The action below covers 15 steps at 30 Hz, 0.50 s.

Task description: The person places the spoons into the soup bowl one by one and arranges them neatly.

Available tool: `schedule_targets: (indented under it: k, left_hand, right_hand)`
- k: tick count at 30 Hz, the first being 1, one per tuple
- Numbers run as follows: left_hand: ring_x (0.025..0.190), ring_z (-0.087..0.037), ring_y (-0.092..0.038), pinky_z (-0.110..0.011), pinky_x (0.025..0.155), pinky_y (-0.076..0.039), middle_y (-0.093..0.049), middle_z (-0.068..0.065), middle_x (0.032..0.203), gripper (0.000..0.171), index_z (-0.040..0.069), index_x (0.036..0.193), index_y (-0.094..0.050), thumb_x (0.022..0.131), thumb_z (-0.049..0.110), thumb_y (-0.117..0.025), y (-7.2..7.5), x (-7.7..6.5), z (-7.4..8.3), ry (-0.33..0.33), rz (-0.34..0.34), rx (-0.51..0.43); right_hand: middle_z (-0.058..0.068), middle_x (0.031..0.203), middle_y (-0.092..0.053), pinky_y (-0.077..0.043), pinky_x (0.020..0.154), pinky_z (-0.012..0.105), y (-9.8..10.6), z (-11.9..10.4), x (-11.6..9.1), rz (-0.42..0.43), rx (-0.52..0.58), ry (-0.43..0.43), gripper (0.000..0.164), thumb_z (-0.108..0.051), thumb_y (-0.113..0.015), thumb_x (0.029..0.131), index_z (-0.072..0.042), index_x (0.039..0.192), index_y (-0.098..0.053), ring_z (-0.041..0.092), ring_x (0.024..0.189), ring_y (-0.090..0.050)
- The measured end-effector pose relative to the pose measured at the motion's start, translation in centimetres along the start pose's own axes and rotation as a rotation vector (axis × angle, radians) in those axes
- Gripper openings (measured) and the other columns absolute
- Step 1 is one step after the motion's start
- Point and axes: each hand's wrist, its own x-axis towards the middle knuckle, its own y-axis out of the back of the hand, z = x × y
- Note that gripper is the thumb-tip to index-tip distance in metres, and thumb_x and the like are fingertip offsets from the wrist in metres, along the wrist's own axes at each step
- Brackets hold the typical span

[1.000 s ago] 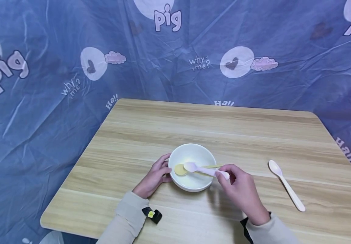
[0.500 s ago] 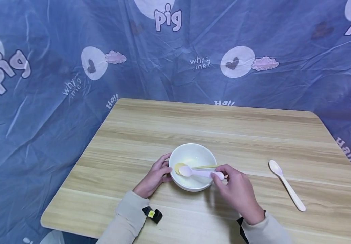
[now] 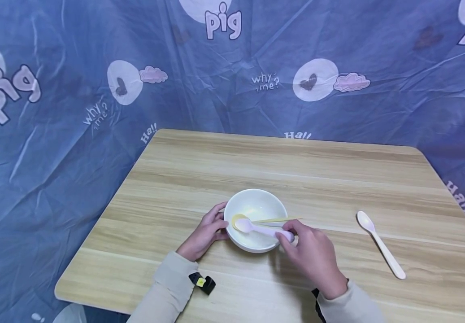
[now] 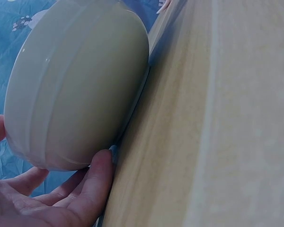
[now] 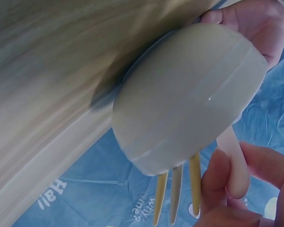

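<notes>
A white bowl (image 3: 262, 204) stands on the wooden table. My left hand (image 3: 204, 233) grips its left side, thumb at the rim and fingers against the outer wall, as the left wrist view shows. My right hand (image 3: 313, 251) pinches the handle end of a pale lilac spoon (image 3: 264, 230), whose head is inside the bowl over a yellow spoon (image 3: 235, 218) that it partly covers. In the right wrist view, two yellow handles (image 5: 195, 182) and a greyish handle (image 5: 176, 196) stick out past the rim beside my fingers.
Another whitish spoon (image 3: 380, 244) lies on the table (image 3: 200, 166) to the right of my right hand. Behind the table hangs a blue printed cloth (image 3: 216, 89).
My right hand has moved slightly left and the lilac spoon's head has shifted left and lower, over the yellow spoon's head. The left hand and the bowl have stayed put.
</notes>
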Motion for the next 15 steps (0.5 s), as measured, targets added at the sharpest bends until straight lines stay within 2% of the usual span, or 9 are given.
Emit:
schedule_targets:
  k: [6, 15]
  left_hand:
    - [0.102, -0.022, -0.056, -0.04, 0.085, -0.051, -0.043, -0.028, 0.134, 0.062, 0.01, 0.147, -0.026, 0.088, 0.007, -0.046, -0.02, 0.0, -0.21, -0.008, -0.004, 0.001]
    - [0.103, -0.022, -0.056, -0.04, 0.086, -0.051, -0.043, -0.027, 0.134, 0.062, 0.01, 0.148, -0.025, 0.089, 0.008, -0.046, -0.01, -0.02, -0.4, -0.009, -0.006, 0.005]
  right_hand:
    - [-0.007, 0.058, -0.055, -0.028, 0.04, 0.025, -0.55, 0.01, -0.32, 0.037, -0.069, 0.066, 0.018, -0.023, -0.079, 0.07, -0.014, 0.077, -0.065, 0.006, 0.045, -0.036]
    - [-0.007, 0.057, -0.051, -0.027, 0.039, 0.026, -0.8, 0.02, -0.66, 0.016, -0.078, 0.049, 0.016, -0.024, -0.077, 0.072, -0.017, 0.075, -0.063, 0.007, 0.045, -0.037]
